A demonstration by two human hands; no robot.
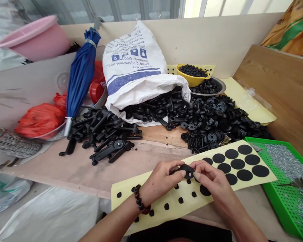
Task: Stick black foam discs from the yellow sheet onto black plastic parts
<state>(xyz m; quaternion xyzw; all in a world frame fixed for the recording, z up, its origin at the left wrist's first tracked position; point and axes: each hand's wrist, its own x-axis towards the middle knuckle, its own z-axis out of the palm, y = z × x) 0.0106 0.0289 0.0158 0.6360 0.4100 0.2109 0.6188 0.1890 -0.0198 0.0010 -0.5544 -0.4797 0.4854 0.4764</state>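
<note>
My left hand (159, 183) and my right hand (210, 179) meet over a yellow backing sheet (166, 196) near the table's front edge. Together they pinch a small round black plastic part (186, 170) between thumbs and fingertips. The sheet carries large black round stickers (237, 163) on its right half and small black stickers (180, 200) on its left half. A dark bead bracelet (140, 203) sits on my left wrist.
A white sack (133, 72) spills black plastic arms (108, 129) and round parts (212, 121) across the table. A yellow bowl (192, 74) of black pieces stands behind. At right is a green tray (285, 174) of small metal screws. A blue umbrella (80, 74), pink tub (37, 37) and red bags (40, 119) lie left.
</note>
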